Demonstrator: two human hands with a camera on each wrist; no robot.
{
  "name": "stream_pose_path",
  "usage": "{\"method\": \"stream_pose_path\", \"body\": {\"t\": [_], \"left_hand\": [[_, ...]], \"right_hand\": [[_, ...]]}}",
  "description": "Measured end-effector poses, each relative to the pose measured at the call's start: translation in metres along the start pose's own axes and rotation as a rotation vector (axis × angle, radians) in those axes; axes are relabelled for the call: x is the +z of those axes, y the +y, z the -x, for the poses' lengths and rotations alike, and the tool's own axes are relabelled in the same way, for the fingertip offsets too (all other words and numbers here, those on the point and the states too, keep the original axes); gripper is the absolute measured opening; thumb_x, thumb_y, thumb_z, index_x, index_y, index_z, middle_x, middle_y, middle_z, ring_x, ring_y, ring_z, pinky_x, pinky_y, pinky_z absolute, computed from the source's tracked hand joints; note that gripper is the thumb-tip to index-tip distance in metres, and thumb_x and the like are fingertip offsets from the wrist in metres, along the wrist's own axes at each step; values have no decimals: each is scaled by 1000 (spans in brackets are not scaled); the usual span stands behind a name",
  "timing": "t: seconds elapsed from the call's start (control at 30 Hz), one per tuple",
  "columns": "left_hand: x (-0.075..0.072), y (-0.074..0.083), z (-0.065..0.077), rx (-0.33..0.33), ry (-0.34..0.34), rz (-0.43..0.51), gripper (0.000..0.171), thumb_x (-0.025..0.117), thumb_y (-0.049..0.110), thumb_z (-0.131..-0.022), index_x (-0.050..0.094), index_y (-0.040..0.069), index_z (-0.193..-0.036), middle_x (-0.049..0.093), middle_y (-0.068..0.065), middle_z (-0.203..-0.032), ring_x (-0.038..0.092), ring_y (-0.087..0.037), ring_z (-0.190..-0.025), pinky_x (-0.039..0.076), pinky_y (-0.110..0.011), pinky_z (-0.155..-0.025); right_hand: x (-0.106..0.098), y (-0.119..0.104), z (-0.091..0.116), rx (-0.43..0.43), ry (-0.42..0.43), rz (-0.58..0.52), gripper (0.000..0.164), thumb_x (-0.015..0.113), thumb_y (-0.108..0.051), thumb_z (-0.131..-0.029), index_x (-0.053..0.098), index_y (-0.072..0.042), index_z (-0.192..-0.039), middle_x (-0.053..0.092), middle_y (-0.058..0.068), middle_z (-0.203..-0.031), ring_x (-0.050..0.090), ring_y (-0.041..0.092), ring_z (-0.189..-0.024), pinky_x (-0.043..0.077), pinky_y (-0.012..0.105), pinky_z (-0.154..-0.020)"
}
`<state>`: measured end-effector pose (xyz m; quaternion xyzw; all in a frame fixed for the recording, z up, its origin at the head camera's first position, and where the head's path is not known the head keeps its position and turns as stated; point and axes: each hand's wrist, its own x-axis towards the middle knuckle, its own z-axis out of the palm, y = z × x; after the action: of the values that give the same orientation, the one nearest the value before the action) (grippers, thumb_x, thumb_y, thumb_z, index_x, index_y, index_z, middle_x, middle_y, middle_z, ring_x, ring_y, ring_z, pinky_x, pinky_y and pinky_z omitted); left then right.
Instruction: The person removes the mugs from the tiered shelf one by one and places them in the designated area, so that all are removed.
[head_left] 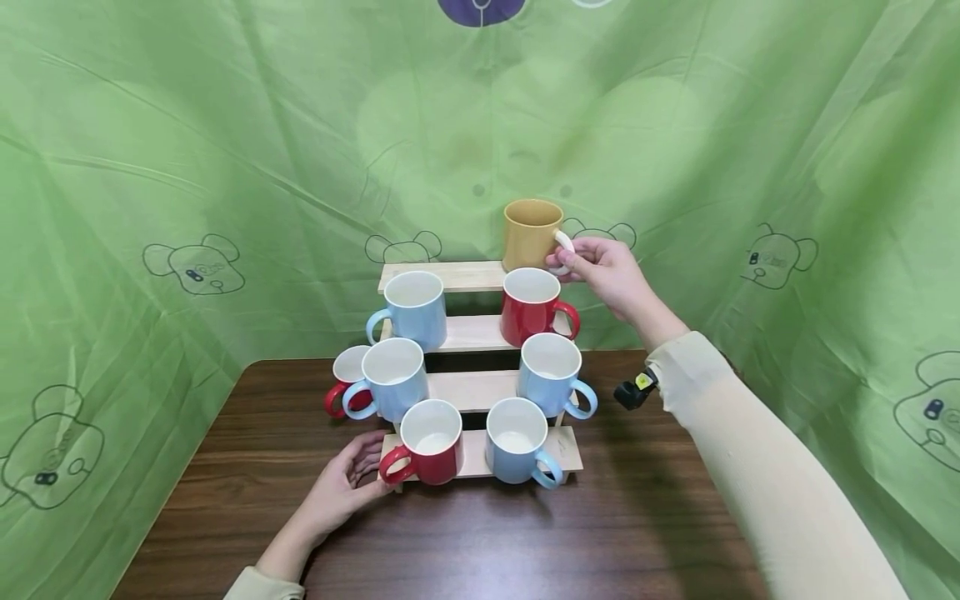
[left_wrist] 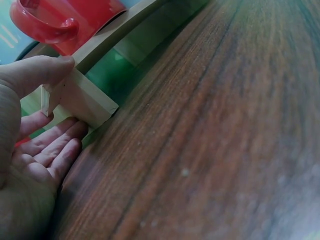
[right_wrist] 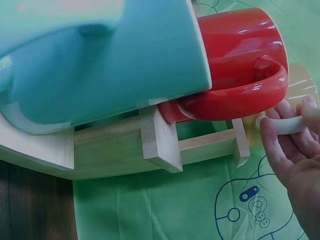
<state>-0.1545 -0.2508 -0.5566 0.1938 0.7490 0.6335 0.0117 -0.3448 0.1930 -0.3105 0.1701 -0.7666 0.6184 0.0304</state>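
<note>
On my head view, the right grip (head_left: 611, 279) pinches the white handle (head_left: 566, 240) of the tan mug (head_left: 529, 240) between thumb and fingers. The mug is upright at the right end of the rack's top step (head_left: 459, 276). Another mug in front hides part of its base, so I can't tell whether it rests on the wood.

Down at the front, the left grip (head_left: 347, 487) pinches the left end of the rack (head_left: 474, 390). From the left wrist I see the thumb on the corner of the bottom board and the forefinger touching the support beneath, with the other fingers loosely bent below.

I count six more mugs on the rack, all upright, the left ones with handles to the left, the right ones to the right. Below the top step sit a blue mug (head_left: 417, 321) and a red mug (head_left: 525, 318); next down, two blue ones; on the bottom step, a red one at left and a blue one at right. One more red-and-white mug (head_left: 351, 365) stands on the desk (head_left: 450, 550), just left of the rack and partly hidden. Green cloth (head_left: 300, 167) with bear outlines hangs behind.
</note>
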Motion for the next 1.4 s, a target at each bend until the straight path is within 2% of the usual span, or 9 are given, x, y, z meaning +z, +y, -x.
{"method": "stream_pose_path", "body": {"t": [0.23,0.37,0.7,0.93,1.27,1.4], "left_hand": [[1,0,-1,14,-5,8,67,80,-6,-94,49,-8,-153,64,-27,-142,68,-13,-126,54,-20,-106],[1,0,-1,24,-10,13,67,80,-7,-94,48,-9,-152,63,-28,-142,68,-12,-126,54,-20,-106],[1,0,-2,12,-4,9,67,80,-7,-93,48,-10,-152,63,-28,-143,68,-12,-126,54,-20,-105],[0,1,-2,3,1,-2,68,81,-6,-93,48,-9,-152,62,-28,-144,68,-12,-127,53,-19,-106],[0,0,-2,6,-3,8,67,80,-6,-94,48,-9,-153,62,-27,-143,68,-13,-127,54,-20,-106],[0,0,-2,4,-2,6,67,81,-5,-94,48,-8,-153,63,-27,-143,68,-13,-127,54,-20,-106]], "right_hand": [[-3,-2,3,7,-1,38,31,67,-17,-110,70,8,-128,80,16,-121,79,15,-101,64,31,-93],[-5,-2,5,7,-1,68,31,68,-19,-110,71,6,-129,80,14,-121,78,13,-102,62,33,-93],[-9,1,5,0,18,48,32,67,-18,-111,70,8,-130,80,14,-120,76,19,-105,62,37,-95],[-14,-4,7,-13,53,38,34,67,-18,-111,70,8,-132,81,12,-119,74,21,-111,62,33,-95],[-23,-11,11,-62,76,28,34,67,-16,-110,69,10,-132,82,9,-115,75,18,-104,63,28,-88],[-29,-15,13,-81,87,34,33,67,-17,-110,69,9,-131,82,10,-116,75,22,-106,63,28,-87]]}}
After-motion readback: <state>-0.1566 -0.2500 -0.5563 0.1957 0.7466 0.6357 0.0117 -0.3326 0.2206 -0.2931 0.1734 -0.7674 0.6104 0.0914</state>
